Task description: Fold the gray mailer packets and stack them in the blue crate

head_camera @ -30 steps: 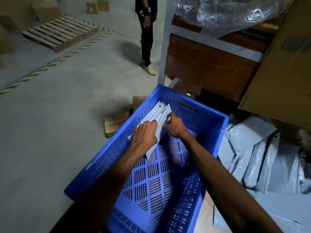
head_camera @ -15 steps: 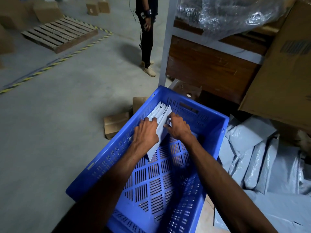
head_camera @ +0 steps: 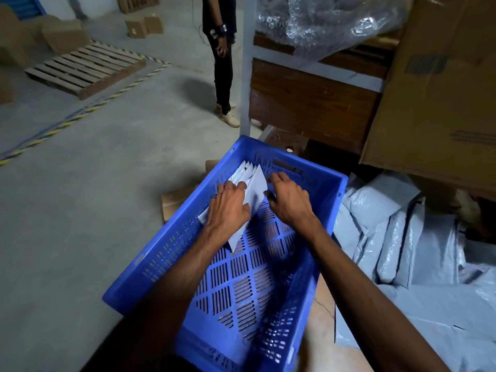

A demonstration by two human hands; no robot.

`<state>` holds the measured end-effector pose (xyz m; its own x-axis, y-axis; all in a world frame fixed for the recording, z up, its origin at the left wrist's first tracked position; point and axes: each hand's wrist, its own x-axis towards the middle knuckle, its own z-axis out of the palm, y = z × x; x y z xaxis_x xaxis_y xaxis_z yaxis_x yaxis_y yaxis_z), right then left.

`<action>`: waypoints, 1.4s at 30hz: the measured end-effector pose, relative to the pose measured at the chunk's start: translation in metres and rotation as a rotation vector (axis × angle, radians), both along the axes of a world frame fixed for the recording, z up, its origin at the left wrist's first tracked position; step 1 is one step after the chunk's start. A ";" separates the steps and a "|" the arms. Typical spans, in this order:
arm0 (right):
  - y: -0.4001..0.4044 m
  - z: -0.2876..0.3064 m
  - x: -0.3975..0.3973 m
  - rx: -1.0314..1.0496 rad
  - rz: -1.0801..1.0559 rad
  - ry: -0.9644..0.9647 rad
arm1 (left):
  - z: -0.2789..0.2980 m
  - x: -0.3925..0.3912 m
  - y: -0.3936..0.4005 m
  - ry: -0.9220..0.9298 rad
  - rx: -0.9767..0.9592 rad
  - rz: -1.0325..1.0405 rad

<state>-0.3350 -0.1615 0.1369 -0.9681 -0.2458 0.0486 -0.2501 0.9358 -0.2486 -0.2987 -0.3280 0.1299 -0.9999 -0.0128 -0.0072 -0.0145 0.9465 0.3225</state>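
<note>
The blue crate [head_camera: 161, 253] sits on the floor in front of me, its slotted bottom mostly bare. Several folded gray mailer packets [head_camera: 255, 183] stand on edge in its far left corner, leaning against the left wall. My left hand [head_camera: 230, 208] presses flat on the front packet and holds the row against the wall. My right hand [head_camera: 288, 200] hovers at the packets' right edge with loosely bent fingers and holds nothing; its thumb is at the front packet's edge. Loose unfolded gray mailers [head_camera: 402, 237] lie in a pile right of the crate.
A big cardboard box [head_camera: 442, 89] and a shelf unit with a white post [head_camera: 247, 76] and bubble wrap [head_camera: 322, 20] stand behind the crate. A person [head_camera: 222, 63] stands by the post. Flat cardboard [head_camera: 174, 202] lies left of the crate; a wooden pallet [head_camera: 86, 68] is far left.
My right hand has lifted slightly off the packets' top edge and drawn back to the right. My left hand keeps pressing on the front packet.
</note>
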 end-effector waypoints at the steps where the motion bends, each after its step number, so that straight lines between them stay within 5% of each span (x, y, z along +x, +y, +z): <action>1: 0.006 0.005 0.009 0.012 0.014 0.045 | 0.001 0.003 0.002 0.033 0.013 -0.006; 18: 0.194 0.015 0.192 -0.244 -0.103 0.367 | 0.027 0.150 0.190 0.462 0.163 -0.235; 30: 0.281 -0.099 0.300 -0.292 -0.318 0.065 | -0.095 0.230 0.277 0.046 0.124 -0.378; 35: 0.280 -0.145 0.337 -0.177 -0.311 -0.083 | -0.134 0.240 0.268 -0.010 -0.074 -0.524; 42: 0.255 -0.161 0.396 -0.158 -0.400 -0.095 | -0.150 0.274 0.238 -0.015 -0.063 -0.612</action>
<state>0.0613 0.0935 -0.0238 -0.9875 0.1526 -0.0387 0.1552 0.9027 -0.4012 -0.0246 -0.0900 -0.0199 -0.8260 0.5623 -0.0391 0.5330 0.8019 0.2700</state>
